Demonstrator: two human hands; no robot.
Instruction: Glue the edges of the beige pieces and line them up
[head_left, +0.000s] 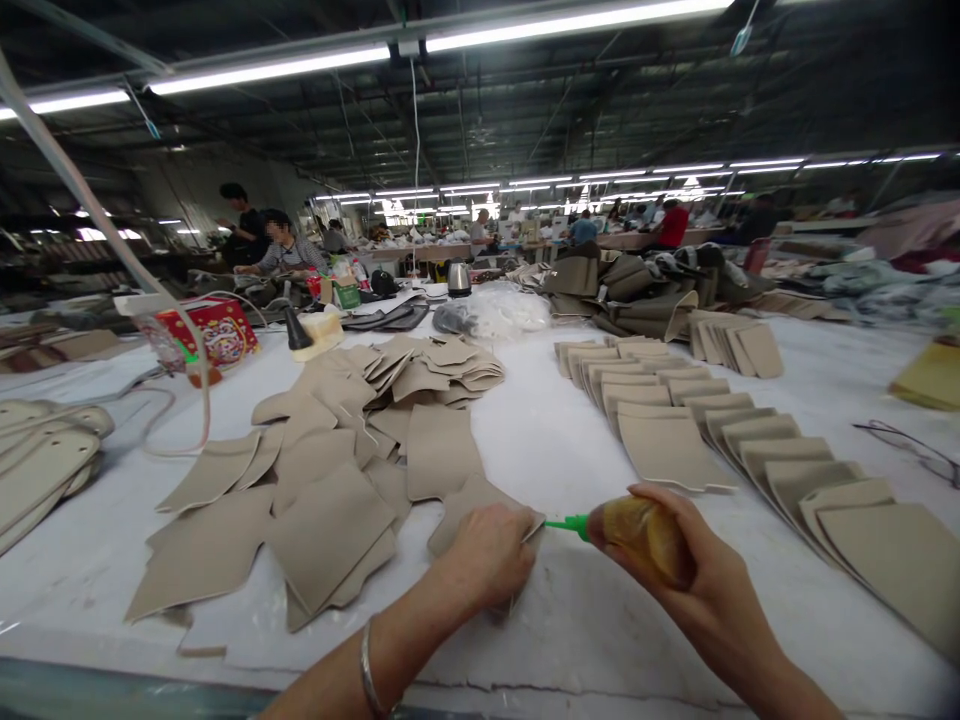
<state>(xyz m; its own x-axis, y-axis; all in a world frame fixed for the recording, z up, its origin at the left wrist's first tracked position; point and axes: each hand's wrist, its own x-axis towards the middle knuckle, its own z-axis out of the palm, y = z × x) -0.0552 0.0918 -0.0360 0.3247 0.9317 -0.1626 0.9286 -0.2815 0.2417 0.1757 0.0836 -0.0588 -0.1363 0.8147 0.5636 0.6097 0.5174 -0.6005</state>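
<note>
My left hand (491, 555) is closed on a beige cut panel (469, 502), pinching it near its right corner; the fingertips are partly hidden. In my right hand (701, 570) is a squeeze bottle (643, 535) of amber liquid, held tilted on its side. Its green nozzle (568, 524) points left, with the tip at the corner of the held panel. Left of my hands lies a loose heap of similar beige panels (330, 530). To the right, overlapping rows of folded beige pieces (667, 445) run along the white table (555, 640).
A red patterned box (217, 335) and a white cable (112, 240) stand at the left. Behind the heap are a clear plastic bag (510, 310) and a kettle (459, 279). Eyeglasses (911, 448) lie at the right. Co-workers sit farther back.
</note>
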